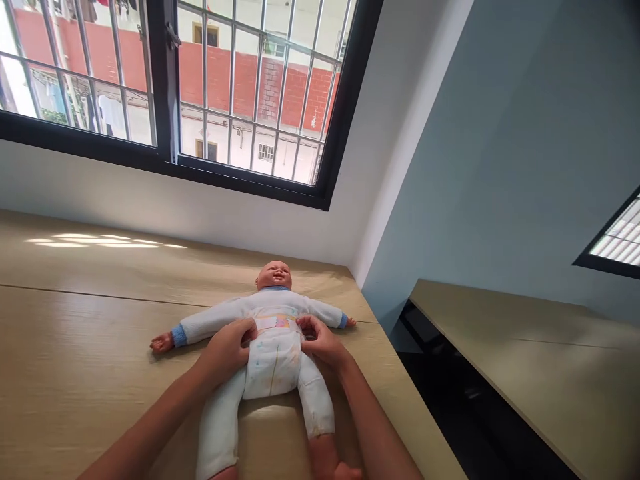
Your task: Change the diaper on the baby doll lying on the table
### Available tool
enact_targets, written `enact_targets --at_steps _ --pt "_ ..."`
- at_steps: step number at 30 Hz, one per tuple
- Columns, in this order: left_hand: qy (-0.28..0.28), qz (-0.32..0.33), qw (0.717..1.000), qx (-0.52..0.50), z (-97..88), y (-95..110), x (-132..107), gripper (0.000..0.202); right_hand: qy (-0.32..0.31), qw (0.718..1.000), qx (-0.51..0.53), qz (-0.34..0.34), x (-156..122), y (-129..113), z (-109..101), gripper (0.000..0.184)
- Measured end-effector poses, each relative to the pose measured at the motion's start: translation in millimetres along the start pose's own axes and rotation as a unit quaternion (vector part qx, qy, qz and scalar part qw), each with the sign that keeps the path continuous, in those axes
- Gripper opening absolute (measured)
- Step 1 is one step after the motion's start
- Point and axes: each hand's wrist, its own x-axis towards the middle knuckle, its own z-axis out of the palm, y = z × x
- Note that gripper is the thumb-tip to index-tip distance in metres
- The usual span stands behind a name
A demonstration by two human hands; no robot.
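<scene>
Below the barred window [165,87], a baby doll [274,313] lies face up on a pale wood-grain counter [90,347], its head toward the window and its arms spread wide. It wears a white long-sleeved romper [210,320] with blue cuffs. A disposable diaper [273,367] is already around its hips, with a colorful printed panel across the belly, and the white-clad legs extend from it toward the viewer. The person's left hand [226,348] and right hand [320,340] reach in from the near side, one at each side of the waistband. Each grip is narrow, with the fingers curled and apparently pinching the diaper's edge. The diaper looks pulled up over the front, but the hands hide the side fastenings, so whether they are closed cannot be told.
</scene>
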Motion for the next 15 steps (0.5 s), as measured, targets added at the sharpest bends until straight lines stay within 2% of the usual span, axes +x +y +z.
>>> enact_targets --at_steps 2,4,7,9,11,13,15 --pt "-0.034 0.004 0.999 0.013 -0.9 -2 9 0.011 0.08 0.995 -0.056 -0.029 1 2 13 0.039" --pt "-0.046 0.014 0.999 0.013 -4.4 -6 16 0.011 0.121 0.988 -0.078 -0.047 -2 3 19 0.036" --pt "-0.078 0.03 0.996 -0.016 -13.0 -16 21 0.009 0.085 0.995 -0.024 -0.044 -10 3 15 0.04" --pt "-0.135 0.039 0.987 -0.08 -17.0 -26 20 0.013 0.049 0.998 0.032 -0.033 -15 3 11 0.043" --pt "-0.173 0.043 0.973 -0.146 -16.3 -35 17 0.02 0.058 0.997 0.04 -0.034 -15 5 13 0.042" --pt "-0.13 0.04 0.977 -0.163 -11.1 -40 13 0.02 0.097 0.994 0.008 -0.044 -10 10 20 0.038" --pt "-0.052 0.035 0.988 -0.144 -4.9 -39 9 0.015 0.142 0.988 -0.017 -0.061 -5 16 29 0.035"
